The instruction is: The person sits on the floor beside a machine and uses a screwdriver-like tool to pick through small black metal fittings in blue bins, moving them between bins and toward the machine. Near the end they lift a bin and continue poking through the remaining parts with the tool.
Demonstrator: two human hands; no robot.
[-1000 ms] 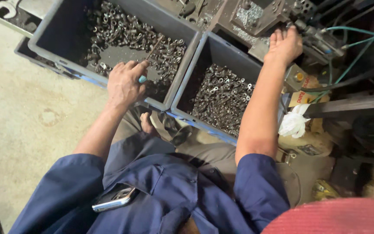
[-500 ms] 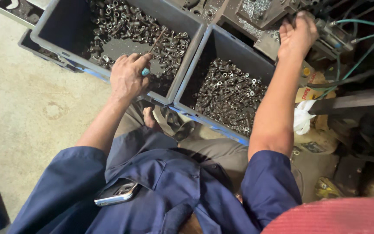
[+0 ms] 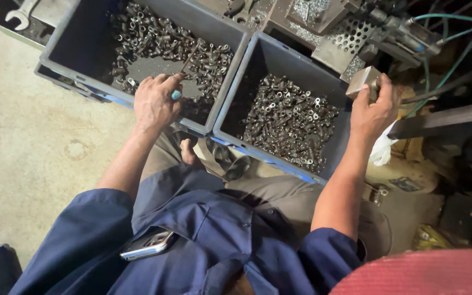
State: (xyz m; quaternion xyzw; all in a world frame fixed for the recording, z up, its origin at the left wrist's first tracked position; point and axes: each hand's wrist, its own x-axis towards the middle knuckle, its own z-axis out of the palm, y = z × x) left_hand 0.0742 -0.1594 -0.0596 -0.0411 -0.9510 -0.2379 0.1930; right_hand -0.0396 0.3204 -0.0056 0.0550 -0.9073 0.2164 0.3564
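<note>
The left hand (image 3: 157, 104) was closed around a thin rod tool (image 3: 190, 56) with a teal end, its tip in the loose metal parts of the left bin (image 3: 69, 33), near that bin's front wall. The right hand (image 3: 375, 106) pinched a small metal block (image 3: 363, 81) just past the far right corner of the right bin (image 3: 279, 52), close to the machine's hoses (image 3: 449, 19). I judged the block might slip into the parts or catch a hose, since its grip looked shallow.

Head camera looks steeply down (close) over both bins (image 3: 230, 93)
</note>
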